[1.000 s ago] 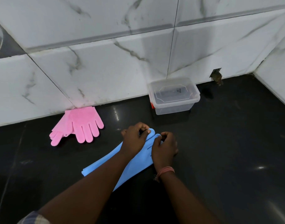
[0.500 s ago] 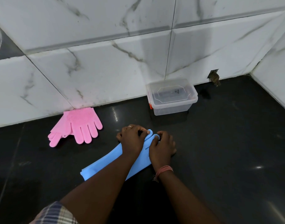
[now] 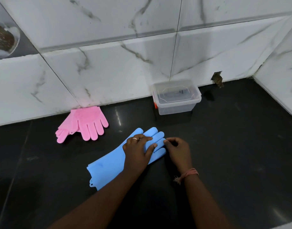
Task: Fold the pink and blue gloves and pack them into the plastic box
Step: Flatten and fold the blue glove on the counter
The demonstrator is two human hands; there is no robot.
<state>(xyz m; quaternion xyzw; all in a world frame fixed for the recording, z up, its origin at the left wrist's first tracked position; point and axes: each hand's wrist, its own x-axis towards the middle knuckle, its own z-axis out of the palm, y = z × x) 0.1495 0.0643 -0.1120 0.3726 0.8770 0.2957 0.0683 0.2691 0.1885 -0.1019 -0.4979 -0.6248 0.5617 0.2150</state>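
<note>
The blue gloves (image 3: 108, 164) lie stacked flat on the black counter, fingers spread toward the back right and cuffs toward me. My left hand (image 3: 137, 149) presses flat on their palm area, fingers apart. My right hand (image 3: 178, 149) sits at the glove fingertips with curled fingers, its index tip touching a glove finger; whether it pinches is unclear. The pink gloves (image 3: 89, 123) lie in a stack at the foot of the wall, to the left. The clear plastic box (image 3: 176, 104), lid on and with an orange latch, stands against the wall behind my hands.
White marble wall tiles run along the back and the right side of the black counter (image 3: 232, 154). A small broken hole (image 3: 217, 79) sits in the wall right of the box. A round opening (image 3: 3, 38) shows at the top left.
The blue gloves' fingers, bunched under both hands before, now lie spread out flat. My left hand has flattened on the gloves and my right hand has shifted to the fingertips.
</note>
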